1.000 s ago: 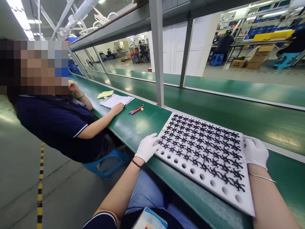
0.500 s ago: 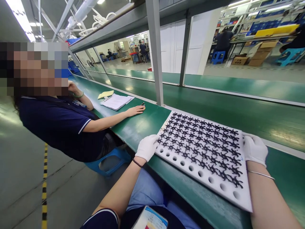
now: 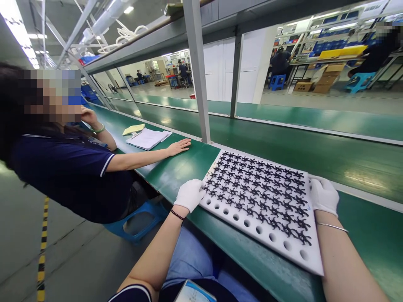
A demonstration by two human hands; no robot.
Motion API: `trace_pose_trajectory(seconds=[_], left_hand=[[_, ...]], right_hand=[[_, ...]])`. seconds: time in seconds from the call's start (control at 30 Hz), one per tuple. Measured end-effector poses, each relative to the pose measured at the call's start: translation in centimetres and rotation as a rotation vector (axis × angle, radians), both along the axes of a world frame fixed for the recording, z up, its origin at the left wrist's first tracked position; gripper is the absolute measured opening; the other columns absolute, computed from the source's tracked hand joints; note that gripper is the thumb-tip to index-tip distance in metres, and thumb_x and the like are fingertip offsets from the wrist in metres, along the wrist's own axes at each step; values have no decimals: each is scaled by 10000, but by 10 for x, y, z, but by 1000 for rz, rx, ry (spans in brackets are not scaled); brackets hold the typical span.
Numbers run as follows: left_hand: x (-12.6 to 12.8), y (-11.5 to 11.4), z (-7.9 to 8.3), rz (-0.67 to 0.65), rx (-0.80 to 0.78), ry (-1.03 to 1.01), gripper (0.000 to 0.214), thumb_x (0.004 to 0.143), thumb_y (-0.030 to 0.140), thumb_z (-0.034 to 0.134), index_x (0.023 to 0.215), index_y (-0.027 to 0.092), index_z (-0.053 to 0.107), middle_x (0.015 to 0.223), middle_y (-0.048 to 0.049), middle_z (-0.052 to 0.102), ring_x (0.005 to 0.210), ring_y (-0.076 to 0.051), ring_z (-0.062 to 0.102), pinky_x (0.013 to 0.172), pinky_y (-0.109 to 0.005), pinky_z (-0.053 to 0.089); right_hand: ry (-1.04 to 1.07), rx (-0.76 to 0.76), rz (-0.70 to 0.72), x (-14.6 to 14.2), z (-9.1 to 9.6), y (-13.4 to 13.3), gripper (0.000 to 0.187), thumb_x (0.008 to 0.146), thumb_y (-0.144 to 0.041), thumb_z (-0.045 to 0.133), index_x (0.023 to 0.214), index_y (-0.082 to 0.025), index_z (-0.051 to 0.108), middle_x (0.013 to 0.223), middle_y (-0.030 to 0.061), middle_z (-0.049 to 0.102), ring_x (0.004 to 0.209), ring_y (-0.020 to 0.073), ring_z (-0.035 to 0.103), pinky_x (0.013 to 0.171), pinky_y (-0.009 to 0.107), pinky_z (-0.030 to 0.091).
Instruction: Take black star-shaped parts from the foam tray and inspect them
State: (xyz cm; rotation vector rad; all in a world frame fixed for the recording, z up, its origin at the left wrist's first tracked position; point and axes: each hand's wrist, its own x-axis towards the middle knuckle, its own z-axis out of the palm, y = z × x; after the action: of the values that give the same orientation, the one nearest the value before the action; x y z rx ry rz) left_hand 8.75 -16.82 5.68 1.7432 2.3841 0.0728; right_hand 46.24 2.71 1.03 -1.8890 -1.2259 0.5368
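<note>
A white perforated tray (image 3: 292,251) lies on the green bench (image 3: 182,165) in front of me. Rows of several small black fan-shaped parts (image 3: 258,188) fill most of its holes; the nearest row stands bare. My left hand (image 3: 189,193), in a white glove, grips the tray's left edge. My right hand (image 3: 324,195), also gloved, holds the right edge.
A co-worker in a dark blue shirt (image 3: 69,172) sits to my left on a blue stool (image 3: 138,220), one hand (image 3: 179,147) flat on the bench. Papers (image 3: 147,138) lie beside that hand. A grey post (image 3: 198,71) rises behind the tray. A green conveyor (image 3: 299,142) runs beyond.
The co-worker's hand slid from the papers along the bench toward me, over the pens. My hands and the tray kept their grip while my view shifted a little.
</note>
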Motion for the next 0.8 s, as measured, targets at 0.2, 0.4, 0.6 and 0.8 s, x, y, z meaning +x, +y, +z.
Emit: trace_pose_trajectory(seconds=[0.2,0.4,0.6,0.8], left_hand=[[6,7,13,-29,-68,91,284,894,311,511,1061,158,683,1124,-107,597,1029,-300,607,834,-416,509],[-3,14,18,-75,-99,49,253,809,289,587,1014,217,715,1083,-50,638,986,-264,636,846,-368,509],[-3,6,15,-53,-93,32,337,841,290,561,1153,207,657,1179,-59,604,1048,-254,619,912,-357,497],[3,2,14,-35,-124,86,318,896,315,527,1161,199,659,1153,-77,611,1057,-275,620,906,-388,508]], right_hand=[[-11,-57,44,-1,5,-1,372,926,-242,473,1209,-140,693,1269,120,629,1202,249,546,943,293,386],[-40,-105,92,-3,9,-2,408,950,-278,416,1209,-114,684,1321,131,596,1227,300,534,975,340,393],[-93,-182,86,-2,9,0,415,977,-318,381,1247,-160,654,1375,84,564,1251,279,517,964,311,383],[-119,-192,79,-3,7,2,442,946,-355,361,1225,-164,646,1335,103,588,1217,293,537,928,326,406]])
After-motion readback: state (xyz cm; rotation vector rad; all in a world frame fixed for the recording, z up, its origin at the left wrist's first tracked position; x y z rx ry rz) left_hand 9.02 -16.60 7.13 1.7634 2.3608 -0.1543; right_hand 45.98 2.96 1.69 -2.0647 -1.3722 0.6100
